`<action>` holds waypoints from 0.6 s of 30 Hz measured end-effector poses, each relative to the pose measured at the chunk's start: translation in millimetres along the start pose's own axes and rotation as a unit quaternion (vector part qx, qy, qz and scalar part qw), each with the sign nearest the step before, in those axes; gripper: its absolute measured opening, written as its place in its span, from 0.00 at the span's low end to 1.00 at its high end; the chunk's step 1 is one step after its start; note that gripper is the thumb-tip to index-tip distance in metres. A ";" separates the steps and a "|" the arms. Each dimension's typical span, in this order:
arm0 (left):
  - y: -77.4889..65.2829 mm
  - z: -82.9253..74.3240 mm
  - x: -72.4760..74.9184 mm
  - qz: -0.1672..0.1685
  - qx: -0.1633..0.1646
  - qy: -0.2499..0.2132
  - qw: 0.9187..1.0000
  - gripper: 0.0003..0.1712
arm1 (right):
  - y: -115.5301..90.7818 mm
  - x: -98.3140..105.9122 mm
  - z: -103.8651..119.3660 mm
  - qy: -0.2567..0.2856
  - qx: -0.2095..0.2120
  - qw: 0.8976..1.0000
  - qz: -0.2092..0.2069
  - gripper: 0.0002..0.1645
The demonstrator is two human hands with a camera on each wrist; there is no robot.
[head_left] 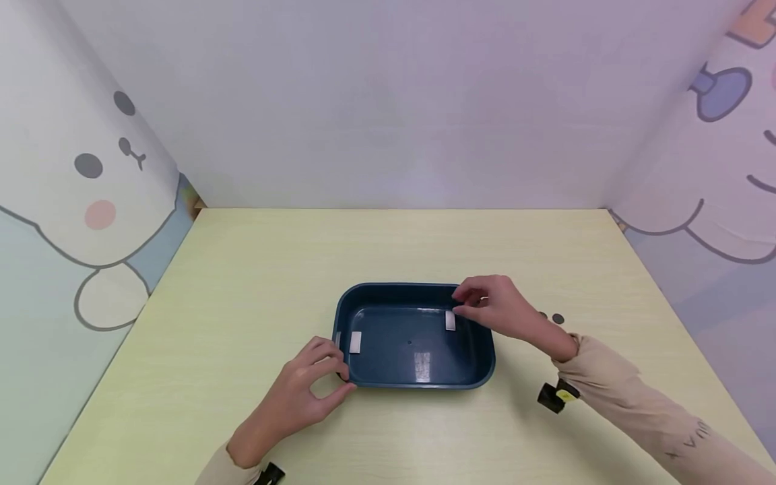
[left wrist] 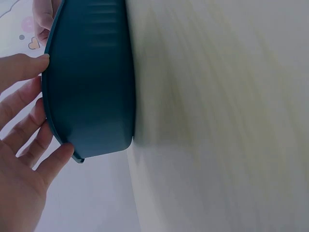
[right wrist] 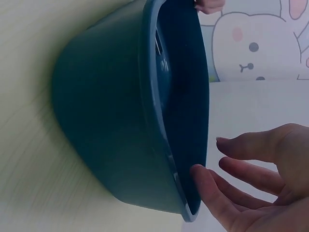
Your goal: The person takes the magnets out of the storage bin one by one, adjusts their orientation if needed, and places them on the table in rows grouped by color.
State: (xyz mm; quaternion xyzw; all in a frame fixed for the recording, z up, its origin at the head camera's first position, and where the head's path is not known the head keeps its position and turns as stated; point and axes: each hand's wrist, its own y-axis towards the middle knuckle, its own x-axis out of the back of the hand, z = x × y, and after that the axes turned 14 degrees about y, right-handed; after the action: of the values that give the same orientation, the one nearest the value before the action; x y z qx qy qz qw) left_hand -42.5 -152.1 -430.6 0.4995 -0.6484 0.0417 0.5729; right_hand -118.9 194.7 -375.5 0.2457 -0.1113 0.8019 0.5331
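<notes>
A dark blue plastic tray point(head_left: 394, 357) with rounded corners sits on the table. Inside it lie two small white rectangular pieces, a left one point(head_left: 355, 342) near the left wall and a right one point(head_left: 450, 320) toward the right back. My left hand point(head_left: 306, 384) holds the tray's front left corner, thumb against the front rim and other fingers over the edge; some fingertips are hidden. Above the back right part of the tray is my right hand point(head_left: 494, 306), its fingers loosely bent near the right piece. One finger point(right wrist: 205, 183) touches the rim, and nothing shows between thumb and fingers.
Two small dark discs, one at the right point(head_left: 558, 318), lie beside my right wrist, partly covered by it. The pale wooden table point(head_left: 261, 269) is bounded by a white back wall point(head_left: 394, 121) and side walls with cartoon drawings. A faint light reflection shows on the tray floor.
</notes>
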 end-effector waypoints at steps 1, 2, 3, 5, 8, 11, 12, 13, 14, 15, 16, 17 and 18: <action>-0.1 -0.1 0.0 0.000 -0.001 0.000 1.000 0.10 | 1.0 -1.4 0.8 -0.006 -0.001 1.000 0.002 0.09; 0.0 -0.2 0.1 0.000 -0.001 0.000 1.000 0.10 | 2.1 -2.7 1.5 -0.009 -0.003 1.000 0.005 0.09; 0.0 -0.2 0.2 -0.001 -0.001 -0.001 1.000 0.10 | 3.0 -4.0 2.0 -0.012 -0.006 1.000 0.009 0.09; 0.1 -0.4 0.5 0.000 -0.001 -0.001 1.000 0.10 | 4.9 -6.7 3.3 -0.017 -0.015 1.000 0.019 0.10; 0.2 -0.5 0.9 0.000 -0.001 -0.003 1.000 0.10 | 7.8 -10.9 3.9 -0.026 -0.030 0.998 0.039 0.11; 0.1 -0.4 0.9 0.000 -0.002 -0.004 1.000 0.10 | 10.8 -15.6 4.5 -0.038 -0.038 0.997 0.057 0.11; 0.1 -0.4 0.9 0.000 -0.002 -0.003 1.000 0.10 | 11.7 -17.1 4.3 -0.043 -0.037 0.996 0.062 0.11; 0.1 -0.4 0.9 0.001 -0.001 -0.004 1.000 0.10 | 12.8 -18.8 4.1 -0.048 -0.038 0.996 0.066 0.11; 0.0 -0.4 0.9 0.001 -0.001 -0.003 1.000 0.10 | 13.8 -20.5 4.0 -0.055 -0.039 0.995 0.070 0.11; 0.0 -0.4 0.9 0.001 -0.001 -0.002 1.000 0.10 | 14.8 -22.2 3.8 -0.062 -0.041 0.994 0.074 0.10; 0.0 -0.4 0.9 0.001 -0.001 -0.003 1.000 0.10 | 15.9 -23.7 3.2 -0.071 -0.043 0.994 0.078 0.10; -0.1 -0.4 0.9 0.001 -0.001 -0.003 1.000 0.10 | 16.9 -25.0 2.7 -0.081 -0.044 0.992 0.082 0.10; -0.1 -0.4 0.9 0.001 -0.001 -0.004 1.000 0.10 | 17.9 -26.2 1.9 -0.094 -0.047 0.991 0.085 0.09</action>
State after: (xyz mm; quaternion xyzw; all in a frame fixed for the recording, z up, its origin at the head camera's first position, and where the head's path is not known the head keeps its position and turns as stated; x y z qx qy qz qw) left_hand -42.0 -152.4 -429.8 0.4986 -0.6511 0.0394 0.5709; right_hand -126.5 165.5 -385.8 0.2845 -0.2186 0.8116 0.4611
